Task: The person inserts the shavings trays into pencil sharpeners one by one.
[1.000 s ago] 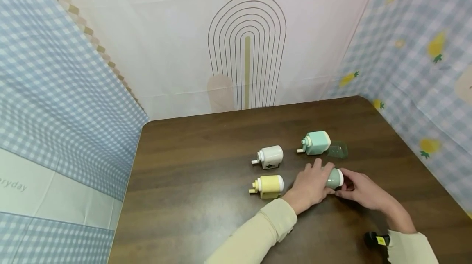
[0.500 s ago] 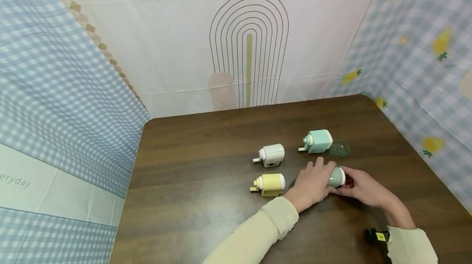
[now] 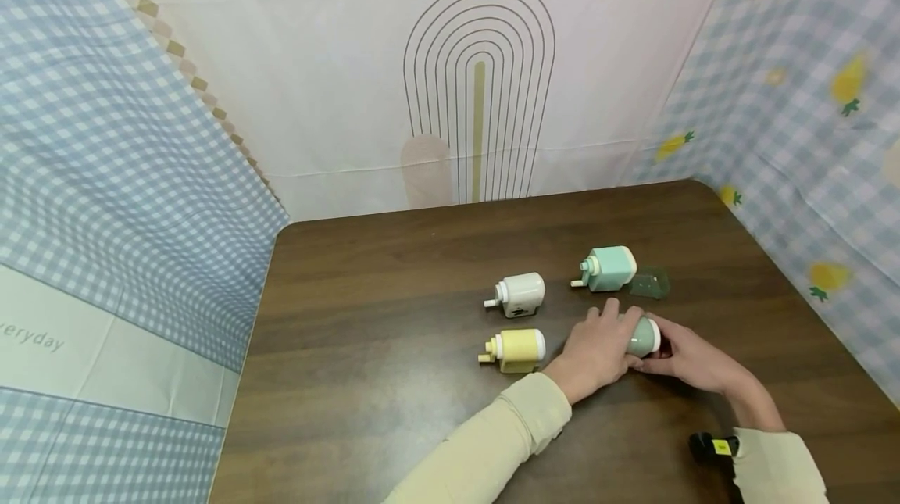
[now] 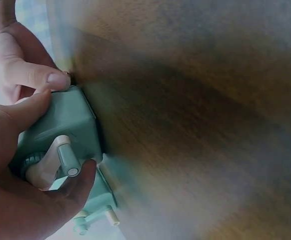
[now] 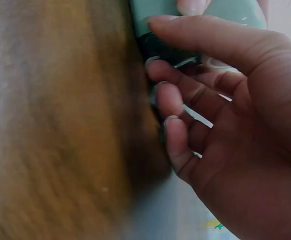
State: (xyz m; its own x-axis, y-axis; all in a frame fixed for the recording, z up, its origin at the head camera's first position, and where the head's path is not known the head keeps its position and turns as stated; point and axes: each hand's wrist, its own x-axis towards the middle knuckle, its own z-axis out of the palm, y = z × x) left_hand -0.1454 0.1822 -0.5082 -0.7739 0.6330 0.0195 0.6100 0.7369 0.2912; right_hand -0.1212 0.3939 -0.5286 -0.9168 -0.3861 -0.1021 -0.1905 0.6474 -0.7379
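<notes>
A grey-green hand-crank pencil sharpener (image 3: 641, 337) lies between both hands at the right of the table. My left hand (image 3: 594, 349) grips it on the crank side, the thumb along its body; the crank handle (image 4: 69, 159) shows in the left wrist view. My right hand (image 3: 696, 359) pinches the other end, thumb on top and fingers curled below. There, in the right wrist view, a dark glossy part (image 5: 170, 47) sits between thumb and fingers; whether it is a drawer I cannot tell. A mint pencil sharpener (image 3: 612, 268) lies just beyond the hands, beside a clear green tray (image 3: 650, 284).
A white pencil sharpener (image 3: 523, 293) and a yellow one (image 3: 520, 348) lie left of the hands, cranks pointing left. The dark wooden table (image 3: 366, 309) meets hanging cloth at the back and sides. A black strap device (image 3: 703, 447) is by the right sleeve.
The head view has shifted slightly, so the table things appear a little higher and further right. Both hands keep their hold on the grey-green pencil sharpener with hardly any movement.
</notes>
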